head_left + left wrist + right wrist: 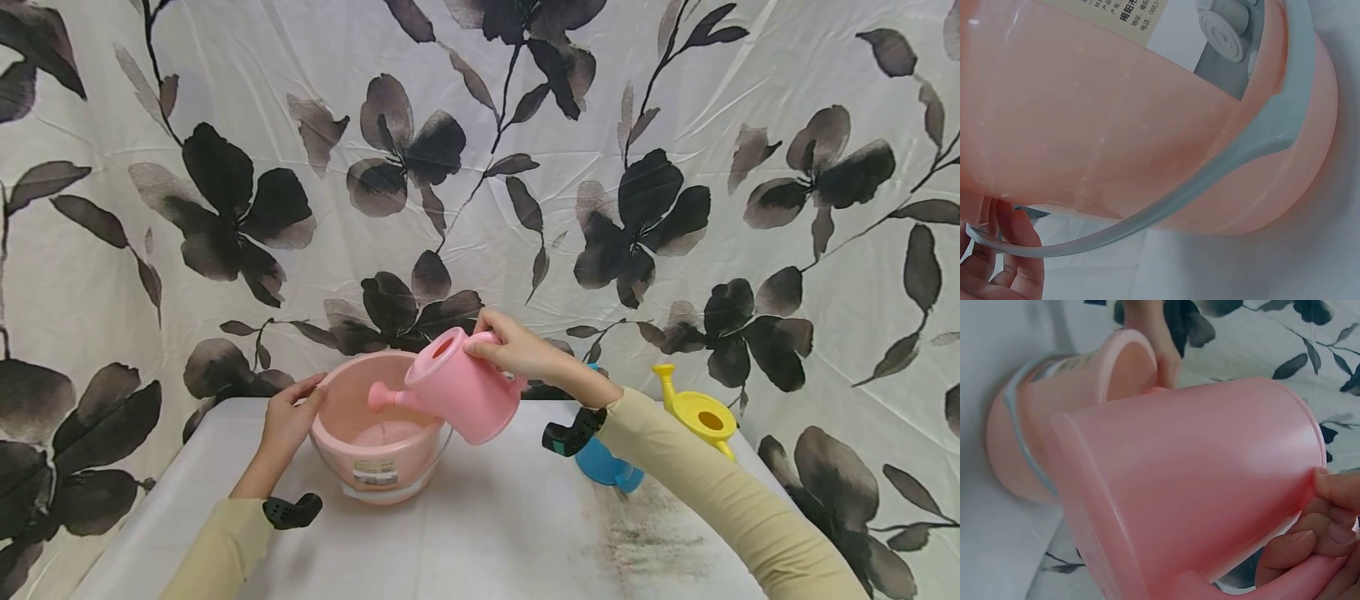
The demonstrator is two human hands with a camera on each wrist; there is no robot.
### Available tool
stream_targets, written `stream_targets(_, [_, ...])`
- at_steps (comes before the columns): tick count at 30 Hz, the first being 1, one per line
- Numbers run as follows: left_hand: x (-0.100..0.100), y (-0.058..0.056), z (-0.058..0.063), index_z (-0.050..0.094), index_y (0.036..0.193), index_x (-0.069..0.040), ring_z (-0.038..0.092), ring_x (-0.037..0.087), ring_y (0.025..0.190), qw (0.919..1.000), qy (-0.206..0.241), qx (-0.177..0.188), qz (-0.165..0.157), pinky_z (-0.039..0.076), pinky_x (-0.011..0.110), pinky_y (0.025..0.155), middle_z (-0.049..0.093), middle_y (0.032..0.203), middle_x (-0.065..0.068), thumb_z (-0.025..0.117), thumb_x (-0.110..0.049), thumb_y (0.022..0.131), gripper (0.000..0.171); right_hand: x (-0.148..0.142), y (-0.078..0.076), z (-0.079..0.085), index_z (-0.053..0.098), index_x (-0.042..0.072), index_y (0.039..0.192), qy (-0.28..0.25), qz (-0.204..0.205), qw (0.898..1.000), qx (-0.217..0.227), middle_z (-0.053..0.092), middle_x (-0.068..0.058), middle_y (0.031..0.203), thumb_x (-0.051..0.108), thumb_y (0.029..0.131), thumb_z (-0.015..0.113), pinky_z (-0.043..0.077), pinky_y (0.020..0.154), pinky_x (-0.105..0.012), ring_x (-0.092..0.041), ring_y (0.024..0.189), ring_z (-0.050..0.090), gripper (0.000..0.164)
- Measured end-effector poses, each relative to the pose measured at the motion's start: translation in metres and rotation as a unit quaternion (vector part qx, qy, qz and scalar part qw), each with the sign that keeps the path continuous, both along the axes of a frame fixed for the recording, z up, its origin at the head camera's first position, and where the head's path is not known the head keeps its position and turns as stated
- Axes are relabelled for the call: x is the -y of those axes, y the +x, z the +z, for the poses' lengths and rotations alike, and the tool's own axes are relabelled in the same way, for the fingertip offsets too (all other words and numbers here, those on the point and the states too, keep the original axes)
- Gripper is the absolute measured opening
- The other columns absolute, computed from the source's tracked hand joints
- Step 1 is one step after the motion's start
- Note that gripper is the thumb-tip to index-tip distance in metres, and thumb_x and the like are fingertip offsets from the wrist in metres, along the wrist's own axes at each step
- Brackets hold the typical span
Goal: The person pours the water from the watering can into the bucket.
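A pink watering can point(468, 392) is tilted, its round spout head point(381, 397) pointing left over the opening of a light pink bucket point(378, 467). My right hand point(510, 343) grips the can's handle point(1285, 578), with the thumb against the can's top edge. Below the spout head a faint thin streak shows inside the bucket. At the bucket's left side, my left hand point(288, 417) holds the rim, fingers by the end of the grey bail handle point(1141, 219). The bucket stands upright on the white table, a label point(375, 472) on its front.
To the right, partly behind my right arm, sits a blue watering can point(597, 463). Beyond that arm lies a yellow watering can point(703, 417). Dark smudges point(652, 537) mark the white table point(495, 542) at right. A floral curtain point(480, 242) hangs behind.
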State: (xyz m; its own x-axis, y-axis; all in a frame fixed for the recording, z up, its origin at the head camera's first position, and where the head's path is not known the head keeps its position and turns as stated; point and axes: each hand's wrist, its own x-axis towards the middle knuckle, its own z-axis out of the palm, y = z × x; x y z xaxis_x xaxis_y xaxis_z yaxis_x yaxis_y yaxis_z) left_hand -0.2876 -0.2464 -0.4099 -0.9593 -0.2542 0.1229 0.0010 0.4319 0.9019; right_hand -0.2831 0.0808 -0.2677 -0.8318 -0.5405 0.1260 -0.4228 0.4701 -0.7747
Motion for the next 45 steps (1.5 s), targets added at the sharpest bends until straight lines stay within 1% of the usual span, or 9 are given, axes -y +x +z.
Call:
stream_targets(11, [0.0004,0.0007,0.001,0.049,0.139,-0.003,0.055,0.025,0.109,1.0,-0.006,-0.001,-0.001,0.04,0.001,0.067,0.054,0.129,0.022,0.046,-0.029,0.101,0.047,0.0014,0.0,0.0003,0.045,0.002,0.094,0.001,0.005,1.0,-0.003,0.046,-0.003,0.072,0.014,0.098,0.052,0.04,0.056,-0.026,-0.019,0.065,0.045,0.014])
stream_targets(17, [0.0014,0.0007,0.0018,0.051,0.137,-0.003,0.053,0.001,0.09,0.9999,-0.015,-0.006,0.0,0.04,0.003,0.067,0.055,0.128,0.022,0.047,-0.029,0.1,0.046,0.0024,-0.001,0.0004,0.045,0.002,0.094,0.0,0.008,1.0,-0.002,0.047,-0.005,0.075,0.014,0.098,0.051,0.041,0.057,-0.029,-0.023,0.068,0.046,0.014])
stream_targets(20, [0.0017,0.0006,0.0022,0.052,0.137,-0.003,0.049,-0.005,0.086,0.9999,-0.015,-0.005,-0.001,0.041,0.003,0.067,0.055,0.128,0.021,0.047,-0.029,0.1,0.046,0.0029,-0.0011,0.0009,0.045,0.002,0.094,-0.002,0.009,1.0,-0.001,0.046,-0.004,0.075,0.013,0.098,0.051,0.04,0.057,-0.029,-0.021,0.068,0.045,0.014])
stream_targets(26, [0.0015,0.0,0.0027,0.051,0.138,-0.004,0.052,0.0,0.089,0.9999,-0.015,-0.004,0.001,0.041,0.003,0.067,0.055,0.128,0.021,0.046,-0.029,0.1,0.046,0.0036,-0.0012,0.002,0.045,0.003,0.093,0.0,0.009,1.0,-0.002,0.045,-0.003,0.074,0.013,0.098,0.051,0.039,0.057,-0.027,-0.017,0.066,0.044,0.014])
stream_targets(30, [0.0013,-0.0003,0.0021,0.05,0.139,-0.004,0.057,0.015,0.1,1.0,-0.01,0.0,-0.001,0.04,0.002,0.067,0.054,0.129,0.021,0.046,-0.03,0.1,0.047,0.0039,-0.0019,0.0018,0.045,0.003,0.093,0.002,0.007,1.0,-0.003,0.047,-0.004,0.076,0.013,0.098,0.052,0.041,0.057,-0.027,-0.017,0.068,0.045,0.013])
stream_targets(32, [0.0014,-0.0003,0.002,0.049,0.139,-0.004,0.057,0.017,0.102,1.0,-0.008,0.0,-0.002,0.04,0.002,0.067,0.054,0.129,0.021,0.045,-0.03,0.1,0.047,0.004,-0.0025,0.0011,0.046,0.003,0.093,0.003,0.007,1.0,-0.003,0.048,-0.004,0.077,0.014,0.098,0.052,0.041,0.058,-0.028,-0.017,0.068,0.046,0.013])
stream_targets(37, [0.0019,0.0004,0.0019,0.05,0.138,-0.003,0.055,0.008,0.096,1.0,-0.01,0.0,-0.001,0.04,0.002,0.068,0.055,0.129,0.021,0.047,-0.029,0.1,0.046,0.0042,-0.0033,0.0006,0.046,0.003,0.093,0.003,0.008,1.0,-0.003,0.049,-0.006,0.079,0.014,0.098,0.052,0.043,0.06,-0.033,-0.017,0.069,0.046,0.013])
stream_targets(42, [0.001,0.0009,0.0013,0.048,0.14,-0.003,0.055,0.024,0.111,1.0,0.0,0.006,-0.003,0.039,0.001,0.067,0.053,0.131,0.021,0.046,-0.03,0.101,0.047,0.0048,-0.0021,0.0017,0.046,0.002,0.093,0.003,0.007,1.0,-0.005,0.049,-0.006,0.08,0.013,0.097,0.052,0.044,0.061,-0.032,-0.016,0.07,0.047,0.013])
stream_targets(45, [0.0006,0.0009,0.001,0.048,0.14,-0.003,0.053,0.028,0.114,1.0,0.002,0.007,-0.005,0.039,0.001,0.067,0.052,0.131,0.021,0.045,-0.03,0.101,0.048,0.0053,-0.0013,0.0022,0.046,0.002,0.093,0.003,0.007,1.0,-0.004,0.049,-0.006,0.08,0.013,0.097,0.052,0.043,0.06,-0.03,-0.016,0.07,0.047,0.013])
